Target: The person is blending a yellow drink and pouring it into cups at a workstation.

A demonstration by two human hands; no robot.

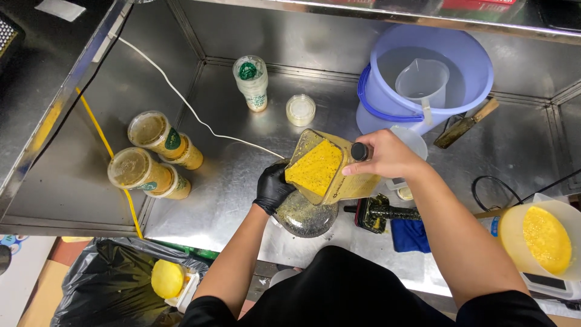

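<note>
Right hand (387, 156) has a firm grip on the blender jug (324, 169), tipped over a seed-filled strainer (305, 216) that the gloved left hand (273, 186) grasps above the counter (206, 200). Jug's still full of yellow pulp, so straining looks barely begun; two filled cups (154, 156) sit off left.

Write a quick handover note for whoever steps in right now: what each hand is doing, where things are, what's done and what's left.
Left hand, black-gloved, steadies the round sieve-like bowl on the steel counter.
Right hand, bare, grips the blender jug, tilted over that bowl, with yellow seedy pulp inside.
Done: two sealed cups of yellow drink lie left; a tub of yellow pulp sits far right.
Left: the jug is not yet emptied.
Nearby: lavender bucket holding a measuring jug.
</note>
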